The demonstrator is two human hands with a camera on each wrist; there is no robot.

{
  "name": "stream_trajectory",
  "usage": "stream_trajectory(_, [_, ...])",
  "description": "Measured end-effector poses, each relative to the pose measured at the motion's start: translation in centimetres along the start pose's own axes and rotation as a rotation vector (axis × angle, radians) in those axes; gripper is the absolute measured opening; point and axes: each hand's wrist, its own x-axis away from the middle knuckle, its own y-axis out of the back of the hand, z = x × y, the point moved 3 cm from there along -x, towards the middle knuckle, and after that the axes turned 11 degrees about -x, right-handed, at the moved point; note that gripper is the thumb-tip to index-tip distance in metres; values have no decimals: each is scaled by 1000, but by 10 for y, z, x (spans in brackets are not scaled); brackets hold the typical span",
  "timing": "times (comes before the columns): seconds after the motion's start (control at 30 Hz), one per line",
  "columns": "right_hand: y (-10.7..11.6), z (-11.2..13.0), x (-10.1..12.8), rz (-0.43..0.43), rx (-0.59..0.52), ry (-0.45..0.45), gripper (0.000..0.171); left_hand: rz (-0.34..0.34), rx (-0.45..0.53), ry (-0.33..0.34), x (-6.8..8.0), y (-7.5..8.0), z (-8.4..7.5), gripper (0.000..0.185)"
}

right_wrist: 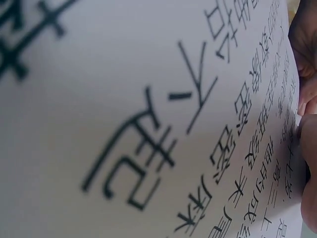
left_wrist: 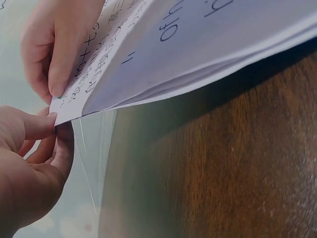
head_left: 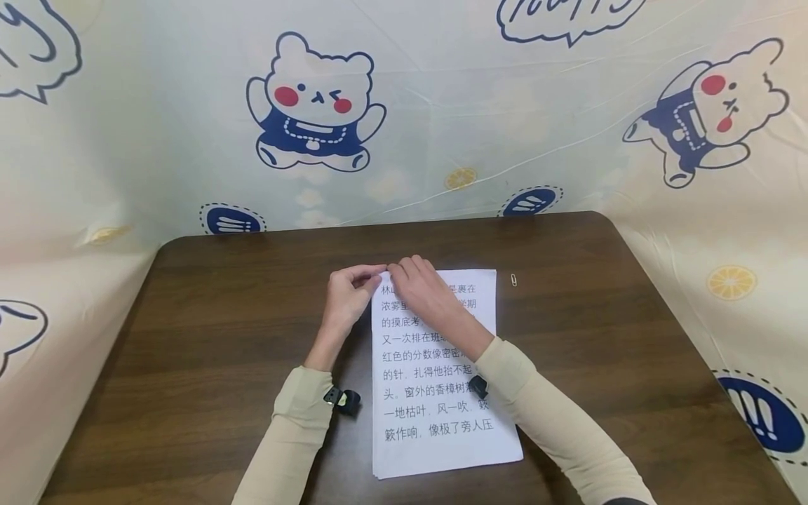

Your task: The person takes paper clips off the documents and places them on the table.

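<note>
A thin stack of white printed sheets [head_left: 442, 435] lies on a dark brown wooden table [head_left: 221, 315]. Both hands meet at its far left corner. My left hand [head_left: 372, 275] pinches that corner between thumb and fingers, seen close up in the left wrist view [left_wrist: 52, 124], where the corner of the stack [left_wrist: 198, 54] is lifted off the table [left_wrist: 237, 163]. My right hand [head_left: 398, 270] rests over the top of the page with its fingertips [left_wrist: 58, 74] curled on the same corner. The right wrist view is filled by the printed page [right_wrist: 124, 99], with fingers [right_wrist: 306, 99] at its right edge.
A small metal paper clip [head_left: 514, 280] lies on the table just right of the sheets' far right corner. A cartoon-printed cloth [head_left: 315, 105] walls the table at the back and both sides. Black wrist-worn cameras [head_left: 343, 400] sit on both sleeves.
</note>
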Motion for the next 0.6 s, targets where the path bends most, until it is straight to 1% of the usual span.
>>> stream_trajectory(0.2, [-1, 0, 2, -32, -45, -22, 41, -8, -10, -2, 0, -1, 0, 21])
stream_trajectory(0.33, [-3, 0, 3, -55, -52, -28, 40, -7, -13, 1, 1, -2, -2, 21])
stream_trajectory(0.43, [-5, 0, 4, -39, -41, -27, 42, 1, -23, 13, 1, -2, -2, 22])
stream_trajectory(0.6, [-5, 0, 4, 22, -6, -32, 48, 14, -45, 28, 1, -3, -2, 22])
